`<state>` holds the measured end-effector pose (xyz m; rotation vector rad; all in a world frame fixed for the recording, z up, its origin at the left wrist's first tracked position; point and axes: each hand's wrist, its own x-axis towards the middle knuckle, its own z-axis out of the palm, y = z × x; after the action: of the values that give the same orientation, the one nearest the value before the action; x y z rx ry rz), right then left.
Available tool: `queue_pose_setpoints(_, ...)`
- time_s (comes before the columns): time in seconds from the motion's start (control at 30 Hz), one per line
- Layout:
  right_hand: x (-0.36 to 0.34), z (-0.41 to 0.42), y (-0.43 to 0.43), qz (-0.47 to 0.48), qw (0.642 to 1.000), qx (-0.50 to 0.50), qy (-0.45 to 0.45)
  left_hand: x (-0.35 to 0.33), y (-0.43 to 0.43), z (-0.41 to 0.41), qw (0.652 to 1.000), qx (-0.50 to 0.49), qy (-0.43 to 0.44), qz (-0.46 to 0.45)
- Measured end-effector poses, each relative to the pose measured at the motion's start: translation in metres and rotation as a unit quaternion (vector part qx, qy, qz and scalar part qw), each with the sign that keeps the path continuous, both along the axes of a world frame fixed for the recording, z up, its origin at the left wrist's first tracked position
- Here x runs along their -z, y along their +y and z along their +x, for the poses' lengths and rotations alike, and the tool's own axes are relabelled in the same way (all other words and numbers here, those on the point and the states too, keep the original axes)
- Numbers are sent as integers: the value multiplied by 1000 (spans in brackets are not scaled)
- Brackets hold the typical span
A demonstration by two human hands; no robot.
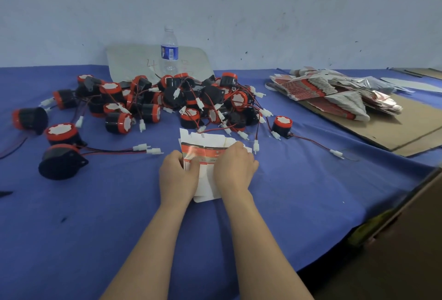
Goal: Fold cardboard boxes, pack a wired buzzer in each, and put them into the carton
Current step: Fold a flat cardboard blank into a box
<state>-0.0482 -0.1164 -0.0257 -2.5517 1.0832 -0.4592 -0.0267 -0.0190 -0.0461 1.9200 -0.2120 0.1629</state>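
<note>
Blue cloth covers the bench [311, 192]. Across the upper middle of the frame lies a tangled heap of wired buzzers [191, 98]: black bodies, red caps, red-and-black leads ending in white plugs. Several strays sit apart at centre left, and one lone buzzer [282, 125] stands at the heap's right edge, its lead trailing right.

A clear water bottle [169, 53] stands upright behind the heap, in front of a pale board [134, 60] leaning on the wall. At upper right, a fanned stack of flat box blanks [323, 91] rests on a brown cardboard sheet [406, 127]. The brown carton [406, 240] shows only partly at the lower right edge (interior not visible).

A few leads and plugs from the heap lie against the far edge of the cardboard box [205, 149], which is at frame centre, still mostly flat, white with a red band.

The left hand [178, 175] grips its left edge, thumb on top and fingers curled. The right hand [235, 168] lies over its right side, fingers bent down around that edge. Both forearms are bare.
</note>
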Motion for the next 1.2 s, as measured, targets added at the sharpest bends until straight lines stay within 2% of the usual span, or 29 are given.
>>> queue_pose_setpoints(0.13, -6, 2, 3, 98, 994, 10, -47, -1, -1, -4, 1000, -4, -27, 10)
queue_pose_setpoints(0.3, -18, 3, 1, 49, 998, -39, -11, -4, -4, -7, 998, 14, -59, -8)
queue_pose_setpoints(0.5, -53, 8, -17, 85, 994, -48, 39, -14, -8, -22, 985, 45, -163, -40)
queue_pose_setpoints(0.63, -50, 2, -27, 131, 990, -56, -16, -17, -8, -26, 974, 72, -206, -61)
queue_pose_setpoints(0.7, -44, -5, -32, 159, 983, -74, -61, -16, -8, -22, 976, 72, -179, -105)
queue_pose_setpoints(0.8, -33, -15, -33, 235, 962, -92, -105, -16, -4, -14, 978, 98, -9, -184)
queue_pose_setpoints(0.87, -27, -18, -29, 287, 943, -93, -142, -16, -2, -9, 969, 118, 86, -201)
queue_pose_setpoints(0.97, -27, -22, -22, 372, 900, -115, -196, -14, -3, -6, 955, 137, 154, -213)
queue_pose_setpoints(1.07, -31, -27, -18, 420, 872, -158, -197, -13, -4, -7, 953, 128, 149, -231)
queue_pose_setpoints(1.13, -35, -26, -19, 402, 876, -144, -226, -15, -2, -7, 960, 136, 103, -222)
queue_pose_setpoints(1.2, -39, -22, -25, 340, 891, -96, -287, -20, 2, -9, 965, 162, 56, -200)
